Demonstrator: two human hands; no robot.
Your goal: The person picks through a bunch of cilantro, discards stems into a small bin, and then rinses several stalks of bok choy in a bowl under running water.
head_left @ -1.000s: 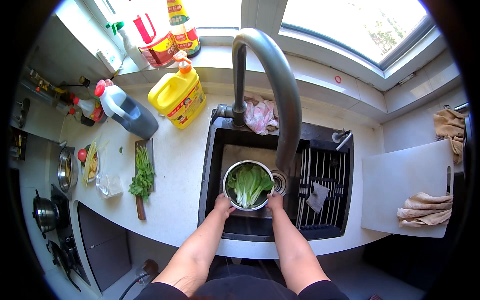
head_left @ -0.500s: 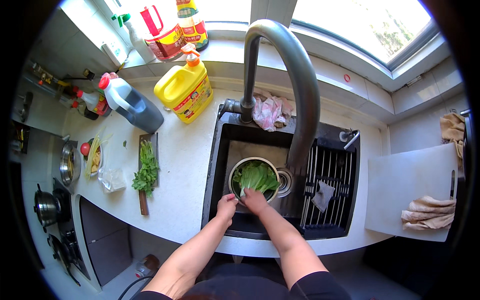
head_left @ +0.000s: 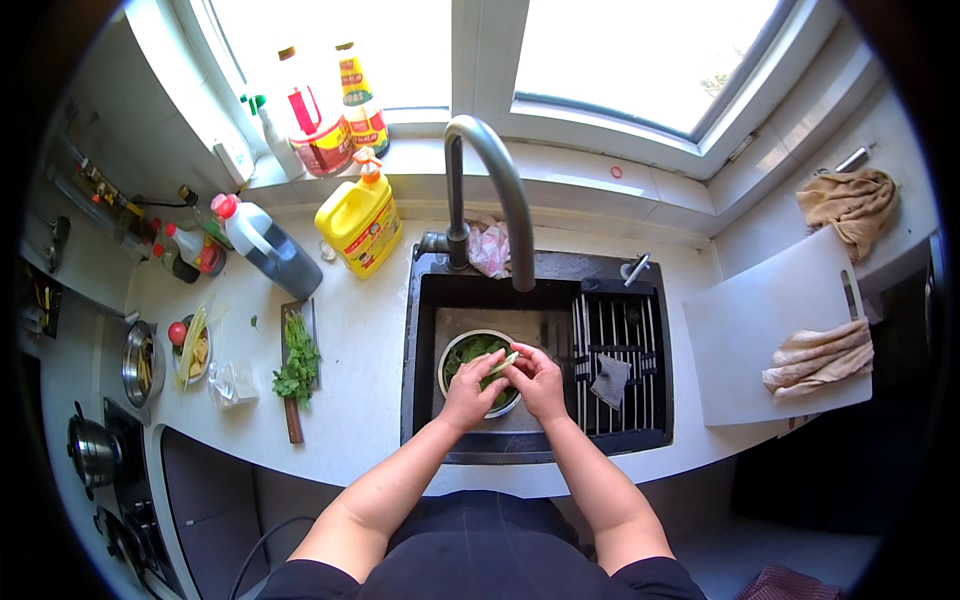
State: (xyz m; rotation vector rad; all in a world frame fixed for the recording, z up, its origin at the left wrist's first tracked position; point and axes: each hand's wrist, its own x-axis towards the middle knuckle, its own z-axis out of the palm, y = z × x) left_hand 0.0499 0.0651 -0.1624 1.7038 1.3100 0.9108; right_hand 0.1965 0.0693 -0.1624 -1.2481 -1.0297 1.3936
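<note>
Both hands meet over a round metal bowl [head_left: 443, 377] that sits in the left part of the dark sink [head_left: 427, 300]. Dark leafy greens [head_left: 476, 346] lie inside the bowl, partly covered by my fingers. A pale green leaf stalk [head_left: 508, 364] is pinched between my right hand [head_left: 540, 384] and my left hand [head_left: 470, 392]. The fingers of both are closed around it, and the left fingertips reach over the bowl's opening.
A tall curved faucet [head_left: 513, 200] arches over the sink. To the right are a drying rack [head_left: 640, 375] with a grey rag and a white cutting board [head_left: 725, 350]. Leafy herbs [head_left: 297, 365] lie on a cleaver [head_left: 293, 420] at left, near a yellow jug [head_left: 365, 225].
My hands have come up from the bowl's near edge and now hold a stalk between them. The large bunch of pale greens no longer shows on top. My view has shifted.
</note>
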